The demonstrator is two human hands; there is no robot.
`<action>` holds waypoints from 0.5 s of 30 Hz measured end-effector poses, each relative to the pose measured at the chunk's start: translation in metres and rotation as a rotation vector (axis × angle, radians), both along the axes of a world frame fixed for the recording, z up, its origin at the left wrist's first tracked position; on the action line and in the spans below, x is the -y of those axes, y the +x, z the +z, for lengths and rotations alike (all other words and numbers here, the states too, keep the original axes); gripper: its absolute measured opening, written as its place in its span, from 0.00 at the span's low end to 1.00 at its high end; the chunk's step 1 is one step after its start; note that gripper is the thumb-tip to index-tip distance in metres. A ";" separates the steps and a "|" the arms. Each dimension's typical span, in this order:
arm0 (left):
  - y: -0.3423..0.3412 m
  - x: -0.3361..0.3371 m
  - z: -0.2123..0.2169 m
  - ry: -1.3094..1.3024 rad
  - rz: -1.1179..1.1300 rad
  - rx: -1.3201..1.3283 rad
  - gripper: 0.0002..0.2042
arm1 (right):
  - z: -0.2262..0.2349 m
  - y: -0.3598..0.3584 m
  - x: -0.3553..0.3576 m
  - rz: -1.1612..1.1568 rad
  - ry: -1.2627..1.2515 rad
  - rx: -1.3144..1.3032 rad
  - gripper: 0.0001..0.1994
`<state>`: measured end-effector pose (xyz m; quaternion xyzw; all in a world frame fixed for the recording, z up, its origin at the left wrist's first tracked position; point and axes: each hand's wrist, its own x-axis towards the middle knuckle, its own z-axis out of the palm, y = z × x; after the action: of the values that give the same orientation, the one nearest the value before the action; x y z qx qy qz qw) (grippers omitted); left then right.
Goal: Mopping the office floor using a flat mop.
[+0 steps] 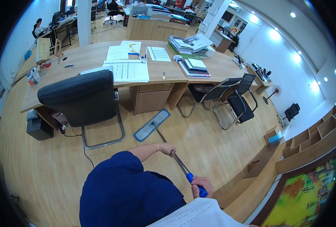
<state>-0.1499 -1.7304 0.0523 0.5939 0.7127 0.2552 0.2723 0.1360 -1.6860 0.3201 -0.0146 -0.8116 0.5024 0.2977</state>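
A flat mop rests on the wooden floor, its blue-edged grey head (147, 130) lying in front of the desk drawers. From the head a metal pole (181, 165) slants back towards me and ends in a blue grip. My left hand (167, 148), with a bracelet at the wrist, is closed around the middle of the pole. Lower down, my right hand (203, 185) wraps the blue grip near its end. A dark blue sleeve (118, 181) covers my left upper arm.
Left of the mop head stands a black chair (81, 100) with a metal frame; a cable (85, 151) trails beside it. Two more black chairs (241, 104) stand at the right. The long desk (88, 55) carries papers and folders. Wooden shelving (311, 138) lies at the right.
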 end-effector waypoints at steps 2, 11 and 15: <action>-0.010 0.009 -0.020 0.019 0.009 0.004 0.13 | -0.016 -0.005 0.012 -0.018 -0.074 -0.004 0.04; 0.024 0.040 -0.038 0.082 0.027 -0.164 0.09 | -0.037 0.034 0.046 -0.018 -0.185 0.090 0.02; 0.052 0.029 -0.021 0.015 0.053 -0.188 0.03 | -0.039 0.071 0.051 -0.112 -0.189 0.127 0.03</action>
<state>-0.0978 -1.7592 0.0314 0.5981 0.7487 0.2108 0.1931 0.2069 -1.7373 0.2814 -0.1196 -0.7758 0.5574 0.2705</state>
